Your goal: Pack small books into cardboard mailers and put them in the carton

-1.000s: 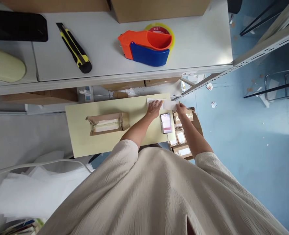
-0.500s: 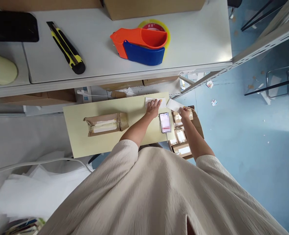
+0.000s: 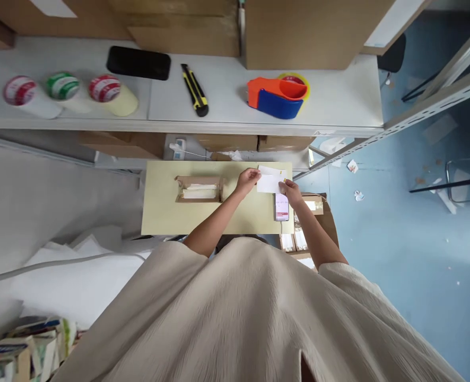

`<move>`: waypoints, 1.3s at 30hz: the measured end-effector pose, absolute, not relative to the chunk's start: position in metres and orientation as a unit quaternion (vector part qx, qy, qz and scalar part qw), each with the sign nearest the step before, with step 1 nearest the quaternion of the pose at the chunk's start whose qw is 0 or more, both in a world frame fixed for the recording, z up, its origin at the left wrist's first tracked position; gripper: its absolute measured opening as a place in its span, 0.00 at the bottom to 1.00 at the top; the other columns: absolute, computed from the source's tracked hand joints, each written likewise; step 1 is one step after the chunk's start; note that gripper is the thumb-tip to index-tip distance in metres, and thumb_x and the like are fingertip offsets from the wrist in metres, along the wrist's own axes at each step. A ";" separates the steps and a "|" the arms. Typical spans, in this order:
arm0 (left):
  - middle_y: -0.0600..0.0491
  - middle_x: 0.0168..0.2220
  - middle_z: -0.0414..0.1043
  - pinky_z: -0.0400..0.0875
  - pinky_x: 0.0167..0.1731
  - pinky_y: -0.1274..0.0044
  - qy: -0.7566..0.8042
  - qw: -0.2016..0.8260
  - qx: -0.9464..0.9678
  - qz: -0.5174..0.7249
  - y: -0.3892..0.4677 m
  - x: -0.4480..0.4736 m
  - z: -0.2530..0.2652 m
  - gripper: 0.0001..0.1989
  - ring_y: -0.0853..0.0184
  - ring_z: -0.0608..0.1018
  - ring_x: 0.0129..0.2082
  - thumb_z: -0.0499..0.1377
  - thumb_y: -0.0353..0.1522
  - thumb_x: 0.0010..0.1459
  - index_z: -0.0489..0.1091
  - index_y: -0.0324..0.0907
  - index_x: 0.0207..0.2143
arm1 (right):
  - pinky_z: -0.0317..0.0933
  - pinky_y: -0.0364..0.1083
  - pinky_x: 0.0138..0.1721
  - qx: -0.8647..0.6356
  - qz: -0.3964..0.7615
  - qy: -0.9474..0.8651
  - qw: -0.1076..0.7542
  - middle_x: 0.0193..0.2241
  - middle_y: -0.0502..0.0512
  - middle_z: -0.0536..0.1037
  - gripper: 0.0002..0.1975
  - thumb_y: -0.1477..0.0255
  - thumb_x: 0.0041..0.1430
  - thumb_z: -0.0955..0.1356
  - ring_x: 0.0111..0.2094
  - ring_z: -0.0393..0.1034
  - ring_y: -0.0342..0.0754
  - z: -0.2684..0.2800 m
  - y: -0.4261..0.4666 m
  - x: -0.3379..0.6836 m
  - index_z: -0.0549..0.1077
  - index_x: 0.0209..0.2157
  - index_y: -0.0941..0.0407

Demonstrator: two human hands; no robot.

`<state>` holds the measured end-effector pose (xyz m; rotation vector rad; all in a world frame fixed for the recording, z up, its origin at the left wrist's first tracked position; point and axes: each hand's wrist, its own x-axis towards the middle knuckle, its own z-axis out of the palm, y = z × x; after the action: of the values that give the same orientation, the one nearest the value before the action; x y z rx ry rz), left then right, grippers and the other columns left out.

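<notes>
1. The white slip sits at the far right corner of the yellow board, over a second slip.
2. Your left hand pinches its left edge.
3. Your right hand grips its right edge.
4. A phone lies just beside your right hand.
5. A taped parcel rests to the left.
6. A tape dispenser and knife lie on the shelf.

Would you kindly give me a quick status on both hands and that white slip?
Left hand and right hand both pinching the white paper slip over the yellow board. Phone lies just beside right hand. Taped parcel apart, left.
</notes>
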<state>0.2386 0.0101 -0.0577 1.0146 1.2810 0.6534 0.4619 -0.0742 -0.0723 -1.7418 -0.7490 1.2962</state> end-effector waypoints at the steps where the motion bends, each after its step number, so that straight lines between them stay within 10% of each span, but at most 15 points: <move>1: 0.49 0.41 0.85 0.82 0.42 0.73 0.559 0.632 0.447 0.297 0.009 0.225 -0.051 0.12 0.62 0.85 0.41 0.74 0.35 0.61 0.77 0.43 0.44 | 0.74 0.50 0.36 -0.691 0.514 -0.313 0.400 0.26 0.48 0.74 0.28 0.41 0.52 0.78 0.31 0.72 0.50 -0.067 -0.070 0.451 0.73 0.32 0.50; 8: 0.52 0.40 0.82 0.83 0.45 0.73 0.591 0.549 0.453 0.379 -0.010 0.135 -0.007 0.13 0.65 0.85 0.40 0.72 0.27 0.58 0.76 0.44 0.44 | 0.75 0.61 0.59 -0.691 0.300 -0.526 0.395 0.49 0.61 0.81 0.17 0.52 0.65 0.71 0.51 0.77 0.58 -0.019 -0.053 0.340 0.76 0.47 0.49; 22: 0.52 0.41 0.84 0.88 0.54 0.60 0.512 0.611 0.358 0.486 -0.048 -0.038 0.035 0.18 0.64 0.88 0.39 0.78 0.38 0.60 0.74 0.44 0.43 | 0.79 0.57 0.56 -0.561 0.422 -0.608 0.371 0.46 0.58 0.88 0.23 0.44 0.68 0.72 0.45 0.83 0.55 0.039 -0.049 0.142 0.80 0.44 0.50; 39: 0.53 0.34 0.84 0.79 0.51 0.67 0.491 0.567 0.351 0.560 -0.058 -0.157 0.013 0.17 0.61 0.87 0.40 0.79 0.38 0.55 0.74 0.45 0.38 | 0.79 0.57 0.56 -0.514 0.474 -0.640 0.318 0.45 0.60 0.91 0.27 0.41 0.65 0.74 0.47 0.87 0.59 0.033 -0.040 0.020 0.85 0.42 0.51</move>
<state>-0.1565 -0.0583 0.0134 0.8256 1.1529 1.3163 0.0200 -0.0397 0.0330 -1.3521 -1.6850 1.2486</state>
